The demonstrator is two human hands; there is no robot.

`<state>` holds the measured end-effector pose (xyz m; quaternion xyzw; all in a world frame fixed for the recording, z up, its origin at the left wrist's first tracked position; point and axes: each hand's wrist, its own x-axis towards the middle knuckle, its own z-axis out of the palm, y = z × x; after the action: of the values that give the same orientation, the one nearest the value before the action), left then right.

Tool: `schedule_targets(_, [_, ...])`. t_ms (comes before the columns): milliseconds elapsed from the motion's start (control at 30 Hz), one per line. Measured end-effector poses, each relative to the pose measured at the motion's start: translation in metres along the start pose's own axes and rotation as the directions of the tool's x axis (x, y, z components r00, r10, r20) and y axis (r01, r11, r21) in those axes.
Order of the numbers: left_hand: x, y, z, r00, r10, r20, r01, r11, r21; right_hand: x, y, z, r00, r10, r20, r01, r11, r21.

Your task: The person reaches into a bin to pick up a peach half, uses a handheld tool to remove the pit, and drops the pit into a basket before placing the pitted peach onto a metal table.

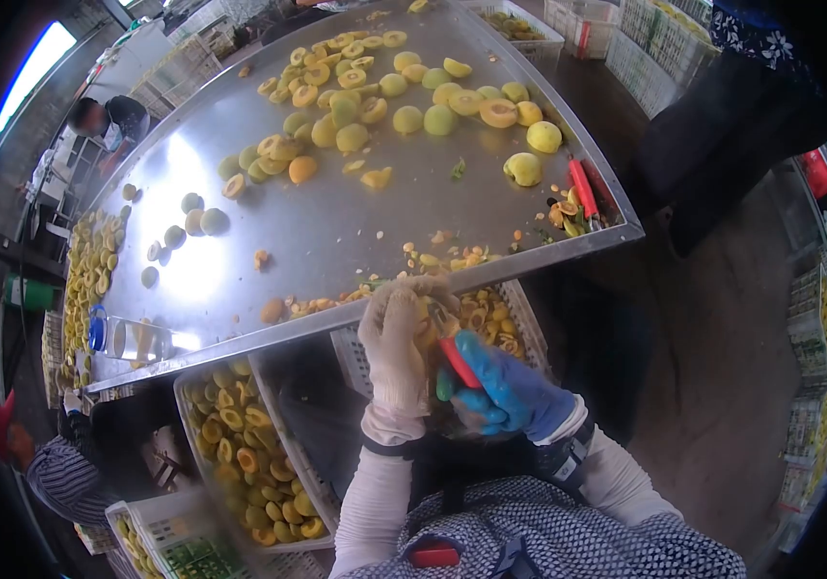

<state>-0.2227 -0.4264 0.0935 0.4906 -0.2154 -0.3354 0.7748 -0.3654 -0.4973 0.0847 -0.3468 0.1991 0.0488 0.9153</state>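
Note:
My left hand (394,338), in a pale glove, is curled at the table's near edge around a yellow peach (425,330), which its fingers partly hide. In a blue glove, my right hand (519,388) grips the red handle of a cutting tool (459,361). The tool's metal head meets the fruit between both hands; its exact contact is too small to tell. Below the hands, a white crate (531,326) holds cut peach pieces. Pits and scraps (442,259) lie along the edge just beyond my fingers.
Halved and whole peaches (351,137) spread over the metal table (336,227). Another red-handled tool (583,189) lies at its right corner, a clear bottle (134,340) at the left. A crate of halves (322,497) stands below left. Other people (71,478) are around the table.

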Motion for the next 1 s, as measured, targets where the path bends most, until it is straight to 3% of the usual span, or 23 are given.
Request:
schedule_targets(67, [0.003,0.001,0.002,0.997,-0.071,-0.018,0.069,0.996,-0.06,0.005,0.011,-0.009,0.997,0.032,-0.067,-0.038,0.995,-0.09])
schedule_targets(100, [0.004,-0.001,0.0,0.993,-0.116,-0.017,0.114,0.99,-0.078,0.016,0.034,-0.025,0.969,-0.23,-0.093,0.163,0.872,-0.462])
schedule_targets(167, [0.006,-0.006,-0.004,0.986,-0.163,-0.019,0.161,0.982,-0.097,0.02,0.043,-0.032,0.886,-0.464,-0.016,0.29,0.58,-0.762])
schedule_targets(200, [0.007,-0.008,-0.008,0.993,-0.092,0.07,0.087,0.993,0.074,0.016,0.038,-0.027,0.934,-0.332,-0.13,0.141,0.679,-0.72])
schedule_targets(267, [0.007,-0.01,-0.012,0.991,-0.025,0.133,-0.008,0.971,0.241,0.018,0.043,-0.031,0.965,-0.16,-0.207,-0.019,0.747,-0.665])
schedule_targets(300, [0.012,-0.009,-0.012,0.981,-0.073,0.181,0.033,0.976,0.217,0.021,0.058,-0.044,0.85,-0.526,0.015,0.154,0.221,-0.963])
schedule_targets(367, [0.012,-0.001,-0.018,0.962,-0.186,0.201,0.125,0.951,0.281,0.024,0.081,-0.052,0.646,-0.61,0.459,0.265,-0.384,-0.884])
schedule_targets(400, [0.015,0.008,-0.016,0.95,-0.25,0.189,0.171,0.918,0.358,0.024,0.083,-0.057,0.746,-0.596,0.297,0.451,0.125,-0.884])
schedule_targets(433, [0.014,0.017,-0.013,0.936,-0.315,0.154,0.24,0.896,0.373,0.021,0.081,-0.06,0.874,-0.46,0.156,0.44,0.614,-0.655])
schedule_targets(467, [0.012,0.023,-0.012,0.914,-0.383,0.138,0.307,0.871,0.383,0.018,0.08,-0.061,0.969,-0.233,0.08,0.246,0.93,-0.274])
schedule_targets(533, [0.012,0.03,-0.018,0.896,-0.415,0.159,0.301,0.829,0.471,0.019,0.072,-0.041,0.994,0.033,0.106,-0.049,0.987,0.151])
schedule_targets(600, [0.011,0.025,-0.023,0.915,-0.341,0.215,0.187,0.831,0.525,0.014,0.07,-0.016,0.98,-0.026,-0.2,-0.003,0.989,-0.145])
schedule_targets(633, [0.009,0.019,-0.021,0.905,-0.347,0.245,0.183,0.838,0.514,0.024,0.088,-0.037,0.973,-0.041,-0.229,0.008,0.989,-0.146])
schedule_targets(667, [0.004,0.011,-0.018,0.965,-0.2,0.172,0.111,0.899,0.423,0.042,0.122,-0.076,0.91,-0.389,-0.141,0.179,0.677,-0.714])
schedule_targets(700, [0.001,0.002,-0.016,0.994,-0.069,0.082,0.038,0.943,0.331,0.035,0.121,-0.081,0.867,-0.497,-0.039,0.183,0.39,-0.902])
schedule_targets(733, [0.002,-0.004,-0.025,0.964,0.17,0.207,-0.254,0.82,0.512,0.029,0.119,-0.085,0.803,-0.593,0.065,0.127,0.063,-0.99])
schedule_targets(767, [0.0,-0.003,-0.023,0.987,0.08,0.14,-0.132,0.899,0.418,0.025,0.079,-0.042,0.917,-0.367,-0.158,0.076,0.547,-0.834])
schedule_targets(800, [0.002,-0.006,-0.024,0.99,-0.128,0.065,0.112,0.971,0.212,0.023,0.065,-0.026,0.951,-0.224,-0.212,0.027,0.745,-0.667])
schedule_targets(833, [0.005,0.001,-0.029,0.962,-0.24,0.132,0.214,0.96,0.181,0.021,0.05,-0.01,0.962,-0.076,-0.261,-0.055,0.886,-0.46])
schedule_targets(900, [0.012,0.016,-0.036,0.912,-0.352,0.21,0.322,0.933,0.163,0.019,0.047,-0.003,0.999,0.03,0.026,-0.027,0.994,-0.108])
schedule_targets(933, [0.019,0.019,-0.039,0.857,-0.433,0.278,0.338,0.881,0.33,0.02,0.051,-0.002,1.0,0.023,0.012,-0.022,0.994,-0.104])
schedule_targets(967, [0.022,0.019,-0.038,0.792,-0.519,0.322,0.331,0.809,0.486,0.02,0.058,-0.003,0.996,0.036,0.083,-0.041,0.997,0.062])
schedule_targets(1000, [0.023,0.018,-0.036,0.786,-0.525,0.326,0.336,0.806,0.486,0.022,0.065,-0.004,0.987,0.033,0.158,-0.069,0.972,0.225])
